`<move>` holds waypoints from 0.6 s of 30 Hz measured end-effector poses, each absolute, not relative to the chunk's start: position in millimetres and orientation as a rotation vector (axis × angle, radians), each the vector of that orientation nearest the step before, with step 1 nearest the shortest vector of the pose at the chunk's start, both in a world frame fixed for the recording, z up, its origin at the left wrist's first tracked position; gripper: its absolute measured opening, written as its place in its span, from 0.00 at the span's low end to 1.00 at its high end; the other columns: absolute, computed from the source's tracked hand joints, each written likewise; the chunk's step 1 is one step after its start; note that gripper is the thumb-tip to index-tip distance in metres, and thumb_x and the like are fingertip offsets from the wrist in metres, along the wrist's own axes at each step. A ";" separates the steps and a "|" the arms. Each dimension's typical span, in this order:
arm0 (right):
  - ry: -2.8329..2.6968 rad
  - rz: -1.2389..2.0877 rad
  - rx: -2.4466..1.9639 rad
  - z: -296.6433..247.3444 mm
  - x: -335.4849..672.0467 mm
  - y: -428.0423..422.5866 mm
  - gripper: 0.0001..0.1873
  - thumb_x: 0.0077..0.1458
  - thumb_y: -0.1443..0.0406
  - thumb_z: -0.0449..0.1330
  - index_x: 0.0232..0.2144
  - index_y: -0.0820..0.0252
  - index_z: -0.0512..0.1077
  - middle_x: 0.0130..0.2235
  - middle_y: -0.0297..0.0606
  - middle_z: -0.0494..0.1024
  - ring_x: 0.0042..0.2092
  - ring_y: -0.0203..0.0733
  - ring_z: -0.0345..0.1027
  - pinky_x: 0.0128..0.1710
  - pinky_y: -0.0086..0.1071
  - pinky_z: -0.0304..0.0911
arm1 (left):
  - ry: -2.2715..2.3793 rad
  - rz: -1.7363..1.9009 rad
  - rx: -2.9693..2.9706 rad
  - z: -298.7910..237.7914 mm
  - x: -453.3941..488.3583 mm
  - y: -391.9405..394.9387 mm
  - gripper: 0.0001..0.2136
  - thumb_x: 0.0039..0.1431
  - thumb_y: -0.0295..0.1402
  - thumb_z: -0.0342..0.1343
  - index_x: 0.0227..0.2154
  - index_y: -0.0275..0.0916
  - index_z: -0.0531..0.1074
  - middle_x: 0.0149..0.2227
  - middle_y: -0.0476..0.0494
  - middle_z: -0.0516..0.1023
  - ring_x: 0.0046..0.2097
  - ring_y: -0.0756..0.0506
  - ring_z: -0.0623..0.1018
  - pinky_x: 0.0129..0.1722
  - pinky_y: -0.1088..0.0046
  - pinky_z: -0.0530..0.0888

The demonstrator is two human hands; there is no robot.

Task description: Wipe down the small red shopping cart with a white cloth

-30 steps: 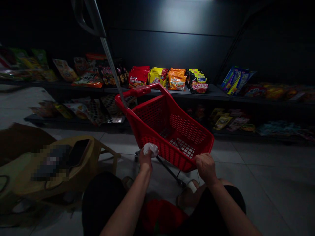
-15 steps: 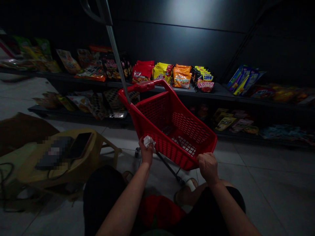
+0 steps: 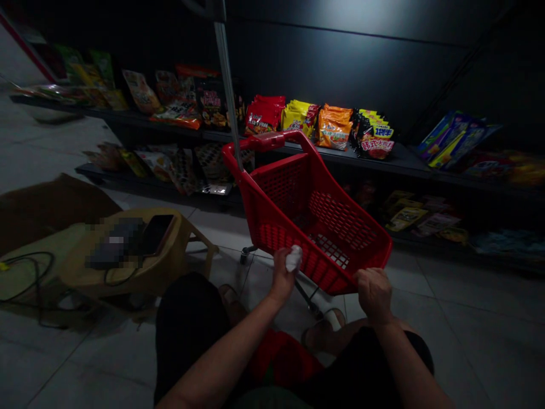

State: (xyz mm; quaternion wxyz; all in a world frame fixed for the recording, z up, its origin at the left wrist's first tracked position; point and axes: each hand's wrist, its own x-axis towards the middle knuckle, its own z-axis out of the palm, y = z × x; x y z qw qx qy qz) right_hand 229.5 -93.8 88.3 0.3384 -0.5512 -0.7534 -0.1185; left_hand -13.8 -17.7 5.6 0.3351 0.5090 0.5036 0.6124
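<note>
A red plastic shopping cart (image 3: 272, 218) with perforated sides stands tilted across the view in front of me. My left hand (image 3: 284, 277) is closed around a crumpled white tissue (image 3: 293, 258), held at the cart's near side wall; whether the tissue presses on the plastic I cannot tell. On the near right corner of the cart's rim, my right hand (image 3: 374, 292) is closed, its fingers curled over the edge. The inside of the basket shows only its slatted walls and a grid floor. A metal pole (image 3: 229, 85) rises at the cart's handle end.
Shelves (image 3: 400, 162) behind the cart hold red, yellow, orange and black noodle packets (image 3: 334, 128) and other snack bags. At left a yellowish stool (image 3: 170, 255) bears a phone (image 3: 156, 236) and a blurred dark object. A dark cable (image 3: 40, 278) and cardboard (image 3: 55, 201) lie farther left.
My left hand has moved right along the cart's near side with the tissue. My right hand keeps its hold on the rim. The whole view has shifted slightly.
</note>
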 end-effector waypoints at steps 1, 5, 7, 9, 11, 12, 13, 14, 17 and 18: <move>-1.966 -0.306 -1.433 88.9 228.7 -94.2 0.19 0.67 0.69 0.43 0.24 0.56 0.64 0.22 0.32 0.67 0.27 0.38 0.61 0.39 0.38 0.56 | 1.396 1.650 1.233 8.1 -21.5 -8.4 0.18 0.54 0.33 0.61 0.49 0.42 0.68 0.48 0.41 0.73 0.49 0.43 0.74 0.52 0.62 0.72; -1.973 -0.325 -1.442 91.1 220.5 -94.9 0.20 0.66 0.69 0.43 0.23 0.56 0.64 0.22 0.32 0.67 0.27 0.39 0.61 0.40 0.38 0.56 | 1.536 1.753 1.146 25.3 -46.0 38.8 0.22 0.60 0.28 0.50 0.57 0.40 0.58 0.57 0.35 0.64 0.57 0.43 0.69 0.60 0.58 0.66; -1.961 -0.339 -1.459 91.1 217.5 -94.6 0.19 0.66 0.69 0.44 0.23 0.56 0.63 0.22 0.32 0.67 0.27 0.39 0.61 0.40 0.38 0.56 | 1.520 1.749 1.240 33.0 -39.7 39.6 0.24 0.56 0.25 0.52 0.57 0.39 0.59 0.58 0.34 0.62 0.60 0.41 0.66 0.63 0.56 0.62; -1.949 -0.336 -1.465 90.4 217.7 -94.0 0.19 0.66 0.69 0.44 0.23 0.56 0.64 0.22 0.32 0.67 0.27 0.38 0.61 0.40 0.38 0.56 | 1.468 1.715 1.364 36.3 -22.2 17.1 0.26 0.52 0.22 0.53 0.56 0.39 0.62 0.57 0.35 0.64 0.61 0.40 0.65 0.64 0.55 0.61; -1.941 -0.327 -1.458 89.8 220.9 -93.3 0.19 0.66 0.69 0.44 0.23 0.56 0.65 0.22 0.32 0.68 0.27 0.38 0.61 0.39 0.38 0.56 | 1.379 1.642 1.506 35.2 -1.7 -18.8 0.28 0.47 0.18 0.52 0.54 0.41 0.65 0.55 0.38 0.68 0.58 0.40 0.68 0.62 0.55 0.64; -1.938 -0.326 -1.454 89.7 223.0 -93.1 0.19 0.66 0.69 0.44 0.24 0.56 0.65 0.22 0.32 0.68 0.27 0.39 0.62 0.40 0.38 0.56 | 1.311 1.584 1.602 33.7 6.8 -36.4 0.29 0.45 0.17 0.52 0.53 0.42 0.67 0.54 0.39 0.69 0.58 0.40 0.69 0.61 0.55 0.65; -1.938 -0.328 -1.450 89.8 225.2 -92.9 0.19 0.66 0.70 0.44 0.24 0.56 0.66 0.22 0.32 0.69 0.27 0.39 0.62 0.40 0.38 0.56 | 1.190 1.487 1.750 32.0 12.9 -50.9 0.30 0.44 0.16 0.51 0.53 0.43 0.67 0.55 0.39 0.69 0.58 0.40 0.69 0.61 0.55 0.66; -1.943 -0.333 -1.449 90.0 227.0 -92.8 0.20 0.65 0.70 0.44 0.24 0.56 0.66 0.22 0.33 0.69 0.27 0.39 0.62 0.40 0.38 0.56 | 1.066 1.399 1.855 30.7 15.9 -60.6 0.31 0.44 0.16 0.51 0.53 0.44 0.67 0.55 0.39 0.68 0.59 0.40 0.68 0.61 0.55 0.66; -1.980 -0.344 -1.457 90.3 228.5 -93.4 0.19 0.65 0.70 0.44 0.23 0.56 0.65 0.22 0.33 0.69 0.27 0.40 0.62 0.40 0.38 0.56 | 1.015 1.370 1.771 31.1 6.7 -54.9 0.29 0.48 0.18 0.52 0.55 0.44 0.64 0.56 0.38 0.67 0.59 0.40 0.68 0.61 0.55 0.66; -1.984 -0.341 -1.463 90.1 227.3 -93.8 0.19 0.65 0.70 0.44 0.23 0.56 0.65 0.22 0.33 0.68 0.27 0.39 0.62 0.40 0.38 0.56 | 1.125 1.446 1.607 33.0 -0.2 -43.5 0.28 0.51 0.20 0.53 0.56 0.43 0.63 0.55 0.37 0.67 0.58 0.40 0.69 0.61 0.55 0.66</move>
